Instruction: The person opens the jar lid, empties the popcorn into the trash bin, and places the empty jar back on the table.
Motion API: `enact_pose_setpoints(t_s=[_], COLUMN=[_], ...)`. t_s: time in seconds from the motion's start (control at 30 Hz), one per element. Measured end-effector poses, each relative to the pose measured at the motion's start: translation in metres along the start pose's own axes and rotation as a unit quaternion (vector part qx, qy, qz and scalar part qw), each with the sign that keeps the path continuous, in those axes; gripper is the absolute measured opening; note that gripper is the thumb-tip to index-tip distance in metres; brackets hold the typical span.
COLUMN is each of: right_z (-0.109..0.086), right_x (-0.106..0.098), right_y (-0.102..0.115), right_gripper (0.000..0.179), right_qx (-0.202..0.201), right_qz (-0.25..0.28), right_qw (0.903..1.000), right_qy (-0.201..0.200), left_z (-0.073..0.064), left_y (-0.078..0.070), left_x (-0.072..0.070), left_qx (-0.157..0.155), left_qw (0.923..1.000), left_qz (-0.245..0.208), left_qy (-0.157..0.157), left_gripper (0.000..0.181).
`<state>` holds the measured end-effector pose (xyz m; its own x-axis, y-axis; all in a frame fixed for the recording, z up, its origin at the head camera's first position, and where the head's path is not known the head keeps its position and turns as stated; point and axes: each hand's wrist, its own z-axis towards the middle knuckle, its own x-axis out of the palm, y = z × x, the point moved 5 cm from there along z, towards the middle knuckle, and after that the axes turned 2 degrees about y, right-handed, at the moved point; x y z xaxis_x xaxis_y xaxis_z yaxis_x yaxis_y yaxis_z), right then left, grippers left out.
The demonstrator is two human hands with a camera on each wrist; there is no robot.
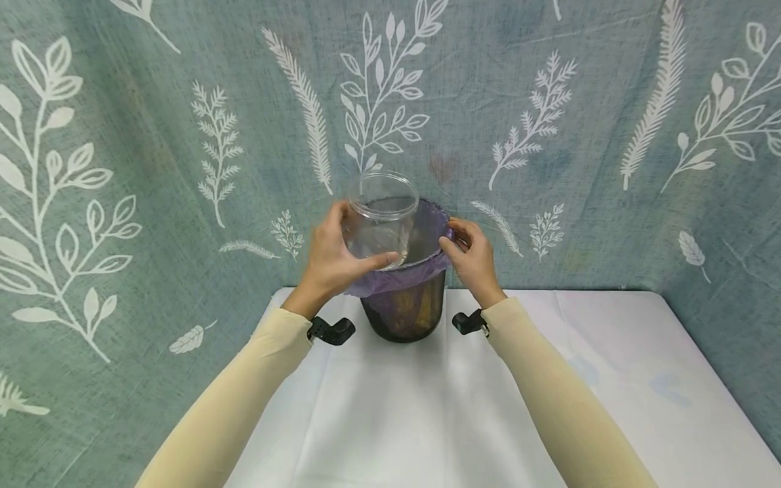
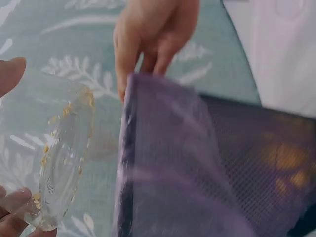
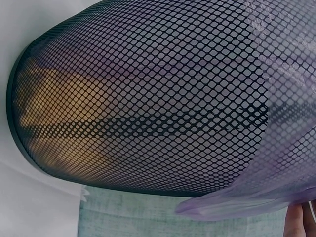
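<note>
A clear plastic tub (image 1: 381,227) is gripped in my left hand (image 1: 335,254), over the near left part of the bin's mouth. In the left wrist view small yellow bits cling round the base of the tub (image 2: 64,148). My right hand (image 1: 470,254) pinches the purple bag (image 1: 430,227) at the bin's right rim. The bag lines a black mesh bin (image 1: 405,305) and folds down over its rim. Through the mesh in the right wrist view, yellow-orange contents (image 3: 64,103) show at the bin's bottom.
The bin stands on a table with a white cloth (image 1: 390,420), near its far edge. Behind and at both sides hangs a green curtain (image 1: 464,88) with white leaf prints. Dark wrist cameras (image 1: 332,331) sit on both wrists, below cream sleeves.
</note>
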<state>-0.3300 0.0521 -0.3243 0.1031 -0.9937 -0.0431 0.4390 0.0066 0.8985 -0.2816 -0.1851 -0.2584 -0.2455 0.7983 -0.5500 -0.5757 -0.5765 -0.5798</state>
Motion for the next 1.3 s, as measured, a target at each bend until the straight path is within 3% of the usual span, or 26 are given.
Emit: enact_pose_setpoints(t_s=[0.3,0.53,0.7,0.97,1.13,1.3], right_z=[0.001,0.002,0.002,0.003,0.012,0.017], right_x=[0.0,-0.003,-0.002,-0.002,-0.004,-0.006], right_y=[0.0,-0.002,-0.002,-0.001,-0.022,-0.037], right_gripper=[0.043,0.042,0.043,0.043,0.045,0.047], right_qx=[-0.003,-0.006,-0.003,-0.009,-0.008,-0.01], right_qz=[-0.002,-0.009,-0.017,-0.024,-0.019,-0.024], right_qw=[1.0,0.9999,0.9998,0.9996,0.9997,0.9996], right_qy=[-0.001,-0.003,0.005,0.011,0.01,0.009], left_z=[-0.029,-0.063,-0.095,-0.148,-0.174,-0.193], left_y=[-0.019,-0.026,-0.02,-0.001,0.008,0.016], left_x=[0.019,0.041,0.062,0.103,0.132,0.16], left_qx=[-0.001,-0.001,-0.011,-0.076,-0.102,-0.133], left_qw=[0.9956,0.9845,0.9743,0.9621,0.9552,0.9422], left_qz=[-0.084,-0.155,-0.198,-0.22,-0.228,-0.246], left_qy=[0.043,0.083,0.107,0.142,0.158,0.184], left_gripper=[0.09,0.088,0.094,0.099,0.098,0.1])
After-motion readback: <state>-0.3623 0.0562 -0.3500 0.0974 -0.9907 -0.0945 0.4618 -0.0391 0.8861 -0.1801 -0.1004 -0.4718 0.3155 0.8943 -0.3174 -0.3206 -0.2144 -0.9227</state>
